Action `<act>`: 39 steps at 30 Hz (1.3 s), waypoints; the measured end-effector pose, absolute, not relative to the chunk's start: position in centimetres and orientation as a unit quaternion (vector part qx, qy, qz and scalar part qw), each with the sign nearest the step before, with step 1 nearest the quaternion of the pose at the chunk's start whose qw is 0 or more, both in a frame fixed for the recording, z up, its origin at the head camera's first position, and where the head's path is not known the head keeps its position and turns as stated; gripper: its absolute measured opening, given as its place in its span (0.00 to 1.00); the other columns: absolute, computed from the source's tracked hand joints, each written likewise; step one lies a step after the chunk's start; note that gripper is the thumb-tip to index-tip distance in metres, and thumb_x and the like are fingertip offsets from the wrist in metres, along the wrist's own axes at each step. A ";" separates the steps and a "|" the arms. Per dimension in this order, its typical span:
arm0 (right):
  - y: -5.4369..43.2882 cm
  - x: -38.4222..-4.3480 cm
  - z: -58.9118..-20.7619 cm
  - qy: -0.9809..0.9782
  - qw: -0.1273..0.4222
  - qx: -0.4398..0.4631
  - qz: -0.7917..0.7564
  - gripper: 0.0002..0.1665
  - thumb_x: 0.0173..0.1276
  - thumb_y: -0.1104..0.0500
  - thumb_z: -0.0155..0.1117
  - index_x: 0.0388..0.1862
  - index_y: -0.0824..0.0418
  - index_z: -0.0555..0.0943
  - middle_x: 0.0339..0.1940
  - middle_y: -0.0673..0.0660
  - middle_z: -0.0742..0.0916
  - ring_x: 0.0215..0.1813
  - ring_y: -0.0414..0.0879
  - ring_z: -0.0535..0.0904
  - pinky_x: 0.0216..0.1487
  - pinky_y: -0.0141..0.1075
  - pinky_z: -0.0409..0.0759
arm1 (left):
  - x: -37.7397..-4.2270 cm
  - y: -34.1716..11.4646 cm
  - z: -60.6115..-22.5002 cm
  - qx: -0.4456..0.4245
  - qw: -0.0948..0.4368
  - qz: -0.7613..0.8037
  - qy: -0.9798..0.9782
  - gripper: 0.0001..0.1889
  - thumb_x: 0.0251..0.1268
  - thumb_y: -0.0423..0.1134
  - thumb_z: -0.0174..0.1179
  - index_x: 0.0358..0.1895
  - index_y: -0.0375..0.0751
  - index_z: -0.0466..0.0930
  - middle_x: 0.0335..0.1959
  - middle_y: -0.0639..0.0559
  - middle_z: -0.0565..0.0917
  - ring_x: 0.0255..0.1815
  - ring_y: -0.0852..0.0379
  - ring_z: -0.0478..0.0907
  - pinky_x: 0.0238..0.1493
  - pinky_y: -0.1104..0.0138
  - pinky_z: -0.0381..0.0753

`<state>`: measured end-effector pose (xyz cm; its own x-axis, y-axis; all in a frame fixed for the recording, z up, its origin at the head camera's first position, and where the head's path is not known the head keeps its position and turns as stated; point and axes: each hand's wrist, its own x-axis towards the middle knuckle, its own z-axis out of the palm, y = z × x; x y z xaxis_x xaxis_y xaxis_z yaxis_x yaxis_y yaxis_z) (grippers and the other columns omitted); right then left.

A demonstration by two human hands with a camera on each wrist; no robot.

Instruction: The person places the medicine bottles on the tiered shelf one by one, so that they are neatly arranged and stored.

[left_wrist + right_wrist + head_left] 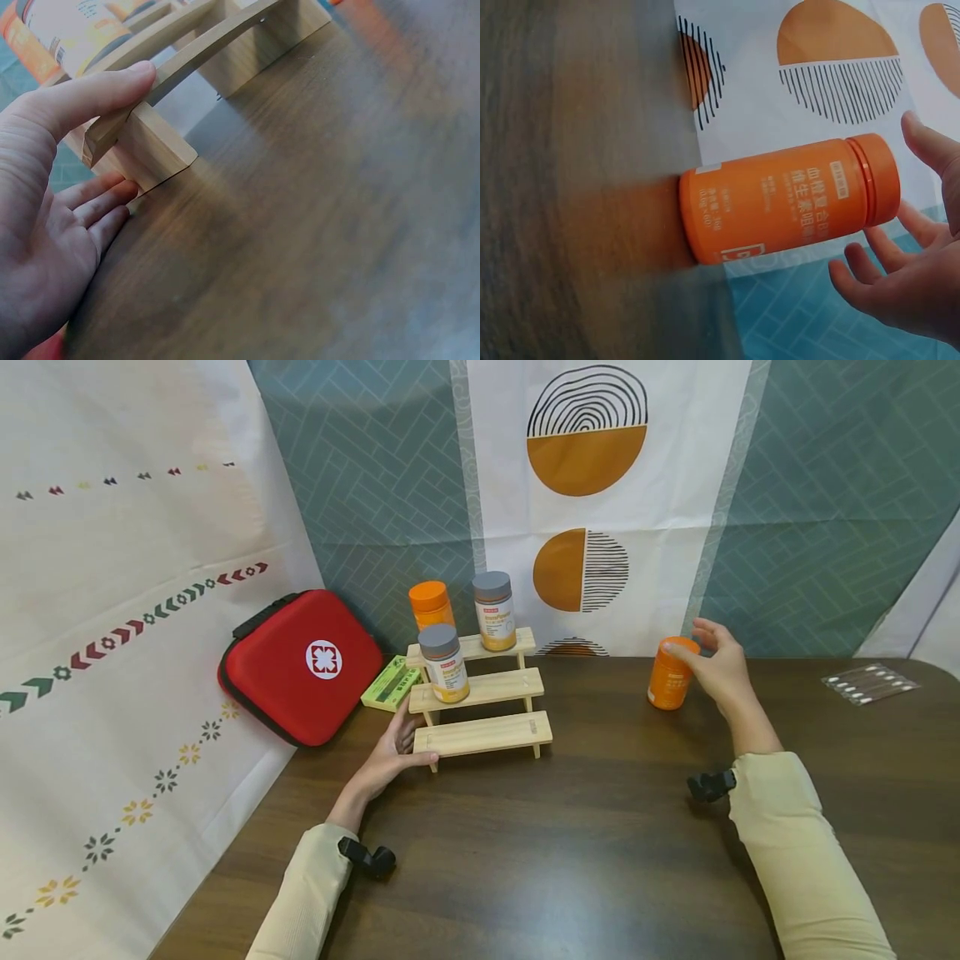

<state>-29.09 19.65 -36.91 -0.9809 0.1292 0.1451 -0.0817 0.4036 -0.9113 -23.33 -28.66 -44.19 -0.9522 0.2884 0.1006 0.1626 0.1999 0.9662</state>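
Note:
In the head view my left hand (390,752) grips the left end of a three-tier wooden rack (487,735). The left wrist view has the thumb on the lowest step's edge and fingers against its leg (150,146). A grey-capped bottle (444,664) stands on the middle step. On the top step are another grey-capped bottle (495,614) and an orange bottle (431,602). Away to the right, an orange bottle (670,675) stands upright on the table. My right hand (907,270) spreads around its cap, with the thumb apart from it.
A red first-aid case (303,668) leans at the left wall cloth. Between it and the rack lies a yellow-green box (392,683). Clear-wrapped cotton swabs (870,683) lie on the dark wooden table (562,860) at far right. Patterned cloth (675,460) hangs behind.

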 end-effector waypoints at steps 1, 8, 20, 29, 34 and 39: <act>19.7 -29.1 -37.0 -0.833 0.093 -0.012 0.546 0.50 0.68 0.41 0.60 0.79 0.60 0.50 0.79 0.67 0.59 0.77 0.66 0.54 0.73 0.63 0.58 | -23.3 -28.6 -44.2 0.146 0.051 0.616 0.772 0.57 0.57 0.30 0.67 0.79 0.63 0.33 0.74 0.34 0.61 0.76 0.38 0.58 0.76 0.43 0.51; 20.0 -29.2 -37.5 -0.844 0.062 -0.004 0.533 0.52 0.68 0.39 0.60 0.79 0.62 0.49 0.78 0.70 0.59 0.74 0.66 0.56 0.73 0.62 0.59 | -23.4 -28.6 -44.2 0.150 0.052 0.618 0.770 0.58 0.56 0.29 0.67 0.79 0.63 0.34 0.74 0.34 0.61 0.76 0.38 0.57 0.76 0.43 0.51; 20.2 -29.5 -38.1 -0.843 0.043 0.004 0.535 0.52 0.68 0.40 0.61 0.79 0.64 0.50 0.77 0.71 0.60 0.72 0.66 0.59 0.72 0.61 0.61 | -23.4 -28.8 -44.3 0.146 0.050 0.613 0.775 0.57 0.57 0.30 0.67 0.79 0.64 0.33 0.75 0.34 0.60 0.76 0.38 0.57 0.76 0.43 0.52; 20.3 -29.6 -38.1 -0.844 0.043 0.013 0.535 0.50 0.69 0.43 0.61 0.78 0.64 0.51 0.76 0.72 0.61 0.72 0.68 0.60 0.72 0.63 0.61 | -23.4 -28.7 -44.3 0.138 0.053 0.612 0.777 0.57 0.57 0.30 0.67 0.79 0.65 0.34 0.76 0.36 0.59 0.77 0.39 0.56 0.77 0.44 0.51; 20.3 -29.6 -38.2 -0.842 0.049 0.010 0.537 0.49 0.69 0.43 0.62 0.78 0.65 0.52 0.76 0.71 0.62 0.72 0.68 0.61 0.71 0.62 0.61 | -23.5 -28.7 -44.2 0.135 0.053 0.609 0.780 0.57 0.57 0.31 0.67 0.79 0.65 0.33 0.76 0.36 0.59 0.77 0.39 0.56 0.77 0.44 0.51; 20.1 -29.6 -38.3 -0.843 0.062 0.002 0.535 0.49 0.68 0.43 0.62 0.77 0.64 0.54 0.76 0.71 0.62 0.72 0.67 0.62 0.71 0.61 0.63 | -23.4 -28.8 -44.2 0.137 0.055 0.610 0.779 0.57 0.57 0.31 0.67 0.79 0.64 0.33 0.76 0.36 0.59 0.77 0.39 0.56 0.77 0.44 0.51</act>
<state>-29.62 20.14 -38.29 -0.9923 0.0634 0.1060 -0.0688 0.4283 -0.9010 -23.43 -28.78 -44.17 -0.9565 0.2800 0.0819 0.1466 0.2188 0.9647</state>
